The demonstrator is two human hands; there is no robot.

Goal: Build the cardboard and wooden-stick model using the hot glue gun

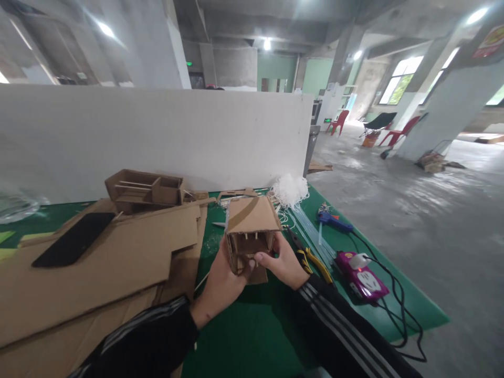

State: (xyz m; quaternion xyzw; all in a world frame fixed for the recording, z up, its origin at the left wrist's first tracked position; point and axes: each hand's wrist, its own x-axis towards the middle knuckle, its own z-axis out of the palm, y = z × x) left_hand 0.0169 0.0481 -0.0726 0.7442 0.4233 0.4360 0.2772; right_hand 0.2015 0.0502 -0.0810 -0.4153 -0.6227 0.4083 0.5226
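Between my two hands is a small cardboard box (pixel 254 215), raised over the green table (pixel 236 325). Its front is open, and two short pale sticks show inside under the top panel. My left hand (pixel 226 275) grips the lower left side, with the thumb at the front edge. My right hand (pixel 284 261) holds the right side, its thumb pressed near the lower front opening. The fingers behind the box are hidden. Just right of my right hand lie yellow-and-black pliers (pixel 317 262). A pointed metal blade (pixel 218 224) sticks out left of the box.
Cardboard sheets (pixel 118 262) cover the left side, with a black flat object (pixel 74 239) on top. Behind them stands another cardboard box (pixel 145 186). To the right are glue sticks (pixel 309 231), a blue glue gun (pixel 334 221), and a purple power strip (pixel 362 278) with cables. A white panel (pixel 157 136) borders the back.
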